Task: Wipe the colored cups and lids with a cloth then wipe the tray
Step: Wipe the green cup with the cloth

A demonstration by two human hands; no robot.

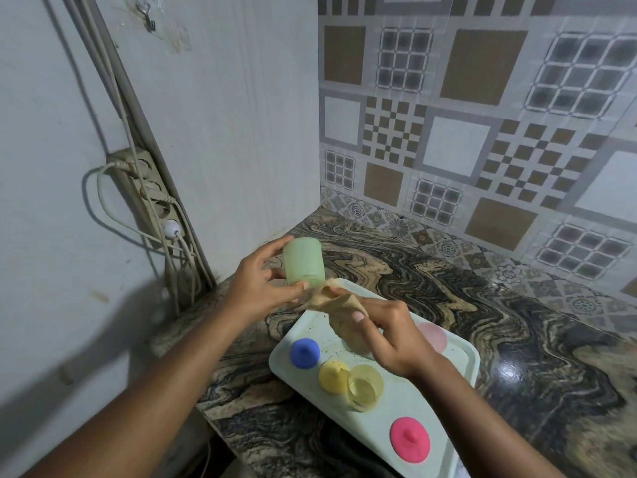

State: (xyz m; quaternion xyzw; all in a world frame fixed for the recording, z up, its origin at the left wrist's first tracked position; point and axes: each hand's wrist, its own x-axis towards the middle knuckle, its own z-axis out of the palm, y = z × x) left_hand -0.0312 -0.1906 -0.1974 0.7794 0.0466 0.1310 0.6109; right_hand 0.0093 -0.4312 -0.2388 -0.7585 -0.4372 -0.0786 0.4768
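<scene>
Here, left hand (262, 281) grips a translucent green cup (303, 262); right hand (393, 336) pinches crumpled beige cloth (339, 305).

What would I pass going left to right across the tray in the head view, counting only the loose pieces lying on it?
blue lid → yellow lid → yellow cup → pink lid. I left out the pale pink piece, which is partly hidden behind the right hand.
</scene>
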